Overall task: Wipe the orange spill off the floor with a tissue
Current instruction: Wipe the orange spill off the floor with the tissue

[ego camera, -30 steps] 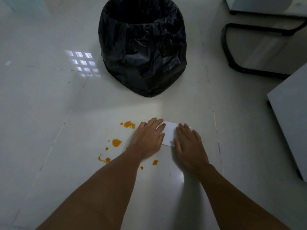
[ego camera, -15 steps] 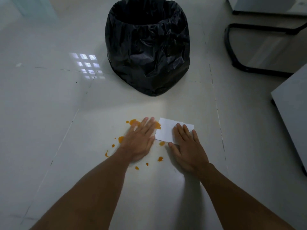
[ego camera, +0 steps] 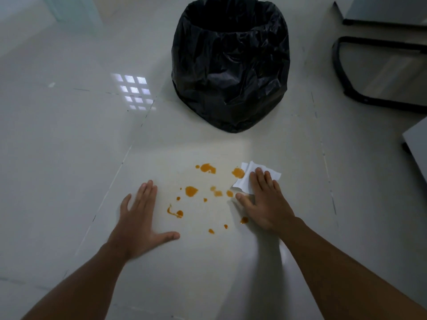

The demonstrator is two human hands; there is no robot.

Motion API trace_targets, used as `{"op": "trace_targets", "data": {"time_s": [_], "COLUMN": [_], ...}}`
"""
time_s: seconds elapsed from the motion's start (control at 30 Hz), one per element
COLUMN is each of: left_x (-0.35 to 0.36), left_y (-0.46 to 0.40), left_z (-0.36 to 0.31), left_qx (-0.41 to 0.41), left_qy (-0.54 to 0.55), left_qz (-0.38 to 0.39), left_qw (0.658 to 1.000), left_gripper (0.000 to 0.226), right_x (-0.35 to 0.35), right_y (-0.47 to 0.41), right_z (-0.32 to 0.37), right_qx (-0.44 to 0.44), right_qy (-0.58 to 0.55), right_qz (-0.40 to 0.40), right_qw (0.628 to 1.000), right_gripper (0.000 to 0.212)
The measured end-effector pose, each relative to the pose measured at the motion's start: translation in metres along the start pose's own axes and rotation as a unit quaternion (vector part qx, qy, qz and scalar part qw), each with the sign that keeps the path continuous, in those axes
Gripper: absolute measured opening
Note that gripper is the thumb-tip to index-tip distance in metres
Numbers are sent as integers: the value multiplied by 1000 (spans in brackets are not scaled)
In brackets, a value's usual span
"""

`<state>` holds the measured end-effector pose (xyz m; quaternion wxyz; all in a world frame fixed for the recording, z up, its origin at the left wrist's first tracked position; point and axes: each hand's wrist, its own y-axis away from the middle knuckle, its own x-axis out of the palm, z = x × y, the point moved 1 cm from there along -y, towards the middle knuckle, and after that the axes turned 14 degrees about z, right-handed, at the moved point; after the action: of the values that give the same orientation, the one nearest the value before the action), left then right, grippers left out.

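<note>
We seem to be in an office or similar workroom. A glossy pale tiled floor point(ego camera: 69, 139) mirrors a gridded ceiling light. The bin lined with a black bag point(ego camera: 231, 65) stands on it; to the right of the bin we see the black sled-style chair base point(ego camera: 360, 88), and nearer us on that side, the corner of a grey cabinet point(ego camera: 418, 144).

- Floor point(ego camera: 69, 139): glossy, smooth tiles, mirroring a window.
- Tissue point(ego camera: 245, 181): white, matt, creased paper.
- Bin liner point(ego camera: 231, 72) beyond the tissue: black, crinkled, shiny plastic.
- Spill point(ego camera: 191, 191): wet, glossy orange.
</note>
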<state>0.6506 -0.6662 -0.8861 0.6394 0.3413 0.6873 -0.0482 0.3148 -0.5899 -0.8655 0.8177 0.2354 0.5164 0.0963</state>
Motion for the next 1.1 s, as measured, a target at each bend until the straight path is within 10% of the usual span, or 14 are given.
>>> {"op": "trace_targets", "data": {"time_s": [1.1], "left_x": [-6], "left_y": [-3], "left_z": [1], "left_qx": [11], "left_qy": [2], "left_qz": [-4], "left_qw": [1000], "left_gripper": [142], "right_x": [-3], "right_y": [-64], "right_z": [68], "right_qx": [-73], "right_qy": [6], "right_qz": [33], "right_qw": [997], "right_gripper": [94]}}
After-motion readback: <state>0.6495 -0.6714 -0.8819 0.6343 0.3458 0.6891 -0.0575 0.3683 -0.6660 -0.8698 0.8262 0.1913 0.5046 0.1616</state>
